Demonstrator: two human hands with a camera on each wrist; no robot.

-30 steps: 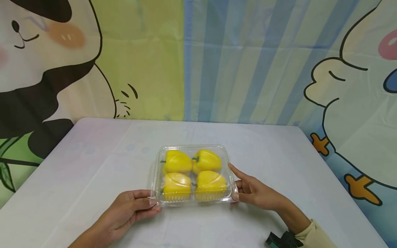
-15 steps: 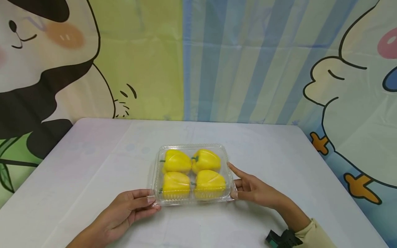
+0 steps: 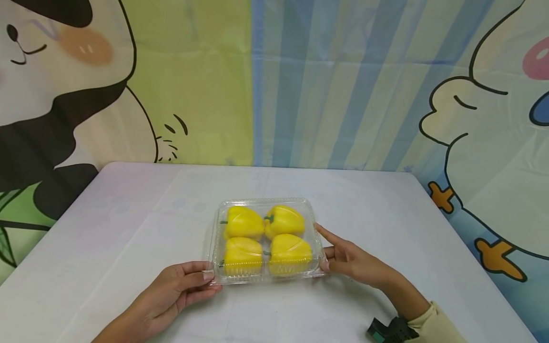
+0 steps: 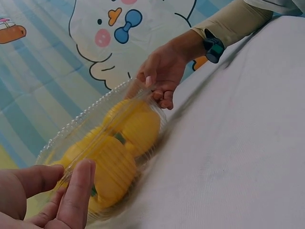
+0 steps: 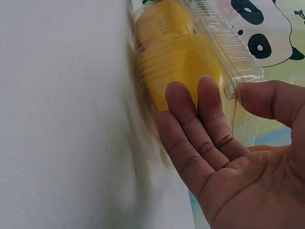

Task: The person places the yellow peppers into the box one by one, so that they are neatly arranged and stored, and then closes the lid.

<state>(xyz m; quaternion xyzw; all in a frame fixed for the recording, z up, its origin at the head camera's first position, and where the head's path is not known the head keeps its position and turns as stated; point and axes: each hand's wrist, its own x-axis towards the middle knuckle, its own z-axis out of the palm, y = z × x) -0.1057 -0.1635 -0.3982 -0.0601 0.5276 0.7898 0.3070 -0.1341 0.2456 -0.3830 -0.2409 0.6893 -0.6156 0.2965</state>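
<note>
A clear plastic clamshell container (image 3: 266, 204) lies shut in the middle of the white table (image 3: 128, 214), with several yellow bell peppers (image 3: 244, 222) inside. My left hand (image 3: 210, 281) pinches its near left corner, thumb on the rim and fingers beneath. My right hand (image 3: 325, 255) holds the right side, thumb on the near right corner and index finger stretched along the edge. In the left wrist view my left hand (image 4: 62, 186) pinches the container (image 4: 86, 119) rim. The right wrist view shows my right hand (image 5: 224, 109) with fingers flat against the container (image 5: 228, 52) wall and thumb on the rim.
A cartoon curtain (image 3: 300, 85) with a panda and blue stripes hangs right behind the table's far edge. A black band (image 3: 392, 331) sits on my right wrist below a beige sleeve. White cloth surrounds the container on all sides.
The container and both hands have edged very slightly away from me. Both grips look the same.
</note>
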